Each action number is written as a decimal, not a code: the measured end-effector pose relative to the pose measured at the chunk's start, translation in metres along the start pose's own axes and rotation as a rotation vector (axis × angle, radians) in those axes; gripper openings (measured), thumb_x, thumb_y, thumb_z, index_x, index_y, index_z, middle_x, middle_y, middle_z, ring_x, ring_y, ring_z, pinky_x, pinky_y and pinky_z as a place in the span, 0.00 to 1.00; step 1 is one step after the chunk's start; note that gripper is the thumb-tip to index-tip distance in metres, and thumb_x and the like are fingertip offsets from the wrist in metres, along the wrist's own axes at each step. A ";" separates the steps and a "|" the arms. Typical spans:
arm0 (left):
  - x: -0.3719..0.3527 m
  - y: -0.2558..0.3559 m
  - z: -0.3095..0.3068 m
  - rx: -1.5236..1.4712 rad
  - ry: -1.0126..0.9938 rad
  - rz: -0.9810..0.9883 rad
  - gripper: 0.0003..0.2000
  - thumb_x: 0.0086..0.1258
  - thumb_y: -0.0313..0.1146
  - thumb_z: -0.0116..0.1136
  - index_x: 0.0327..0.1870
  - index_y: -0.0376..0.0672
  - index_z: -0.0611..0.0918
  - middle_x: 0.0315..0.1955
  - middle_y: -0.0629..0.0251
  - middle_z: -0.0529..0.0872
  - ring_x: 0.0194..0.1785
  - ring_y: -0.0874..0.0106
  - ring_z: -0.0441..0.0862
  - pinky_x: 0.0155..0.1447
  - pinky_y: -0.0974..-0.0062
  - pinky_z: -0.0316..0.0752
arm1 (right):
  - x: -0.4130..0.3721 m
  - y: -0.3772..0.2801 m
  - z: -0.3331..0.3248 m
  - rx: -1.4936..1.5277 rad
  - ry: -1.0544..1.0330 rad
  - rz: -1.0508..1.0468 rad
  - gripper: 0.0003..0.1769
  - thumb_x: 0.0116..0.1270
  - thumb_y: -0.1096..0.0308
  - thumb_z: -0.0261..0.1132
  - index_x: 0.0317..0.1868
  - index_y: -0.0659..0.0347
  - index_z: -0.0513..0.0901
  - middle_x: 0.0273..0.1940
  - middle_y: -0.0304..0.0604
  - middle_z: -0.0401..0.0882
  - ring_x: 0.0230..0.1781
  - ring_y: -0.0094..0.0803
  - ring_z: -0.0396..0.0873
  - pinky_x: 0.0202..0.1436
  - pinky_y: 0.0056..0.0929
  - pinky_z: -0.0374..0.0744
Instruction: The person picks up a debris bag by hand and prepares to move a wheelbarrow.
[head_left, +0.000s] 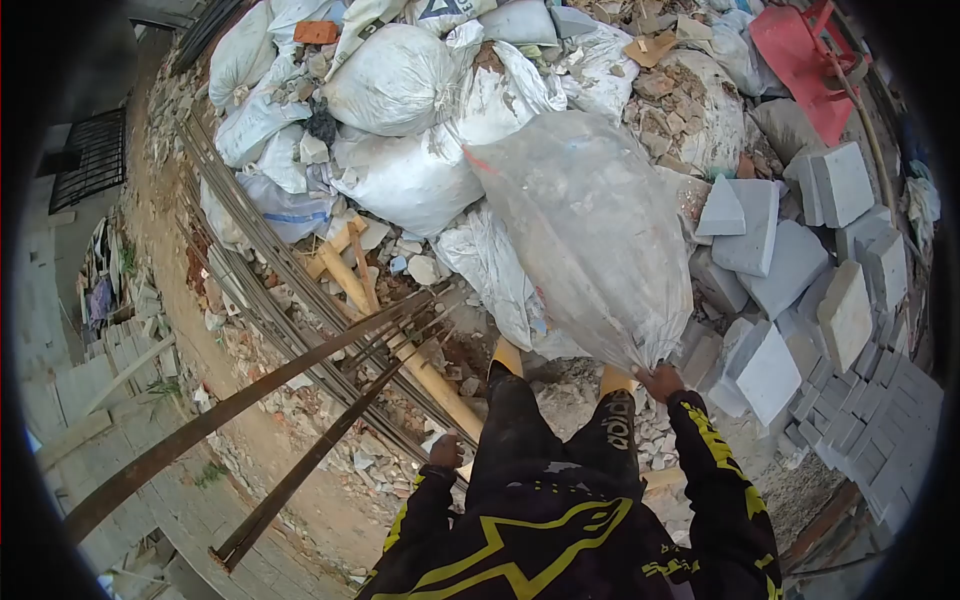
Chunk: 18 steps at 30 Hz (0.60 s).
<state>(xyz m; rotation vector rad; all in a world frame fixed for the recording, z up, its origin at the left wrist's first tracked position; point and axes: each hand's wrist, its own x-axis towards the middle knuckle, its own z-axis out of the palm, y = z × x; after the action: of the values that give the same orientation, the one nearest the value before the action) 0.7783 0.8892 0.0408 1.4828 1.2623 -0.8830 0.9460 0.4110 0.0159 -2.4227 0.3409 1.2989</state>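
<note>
We grip the neck of a big translucent sack (590,220) with our right hand (660,383).
The fingers close around its gathered plastic; its full body leans over the near edge of the pile of white sacks (390,80), just in front of our legs. Our left hand (446,452) hangs beside our left leg with fingers curled; we cannot tell whether it is fully closed. Beneath us lies broken rubble (565,398). Pale grey blocks (765,375) stand stacked off the pile's right edge, and a red tray-like piece (800,60) lies at its far right corner. An orange brick (316,32) sits toward the far left corner. Left of our legs, we see a yellow pole (428,382) and long dark bars (300,473).
</note>
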 end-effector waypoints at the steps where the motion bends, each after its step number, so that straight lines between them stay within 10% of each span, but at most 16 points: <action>1: 0.015 0.029 0.002 -0.035 0.020 0.062 0.22 0.65 0.53 0.46 0.38 0.39 0.77 0.17 0.66 0.74 0.17 0.76 0.71 0.21 0.77 0.66 | 0.026 0.001 0.010 -0.016 0.005 -0.003 0.40 0.57 0.35 0.50 0.24 0.74 0.78 0.25 0.65 0.75 0.31 0.55 0.76 0.38 0.44 0.73; 10: 0.225 0.253 0.066 -0.195 0.007 0.279 0.26 0.61 0.56 0.49 0.49 0.42 0.75 0.36 0.69 0.79 0.31 0.77 0.74 0.27 0.79 0.65 | 0.070 0.007 0.044 -0.146 0.030 0.181 0.21 0.54 0.53 0.60 0.32 0.66 0.80 0.34 0.56 0.79 0.38 0.49 0.78 0.42 0.42 0.76; 14: 0.304 0.385 0.094 -0.153 -0.151 0.278 0.46 0.52 0.70 0.46 0.66 0.44 0.56 0.65 0.58 0.58 0.66 0.58 0.57 0.60 0.56 0.57 | 0.091 0.025 0.062 -0.166 0.102 0.125 0.16 0.52 0.58 0.61 0.34 0.62 0.79 0.32 0.54 0.78 0.34 0.49 0.78 0.38 0.44 0.76; 18: 0.382 0.475 0.120 -0.207 -0.169 0.302 0.47 0.50 0.73 0.44 0.64 0.44 0.61 0.60 0.61 0.66 0.61 0.64 0.64 0.59 0.59 0.59 | 0.105 0.043 0.077 -0.131 0.163 0.032 0.16 0.50 0.62 0.61 0.41 0.55 0.77 0.32 0.51 0.78 0.35 0.49 0.77 0.37 0.45 0.76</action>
<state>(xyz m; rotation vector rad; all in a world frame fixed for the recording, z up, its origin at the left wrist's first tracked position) 1.3264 0.8809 -0.2509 1.3589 0.9452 -0.6421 0.9300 0.4012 -0.1201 -2.6518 0.3496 1.1740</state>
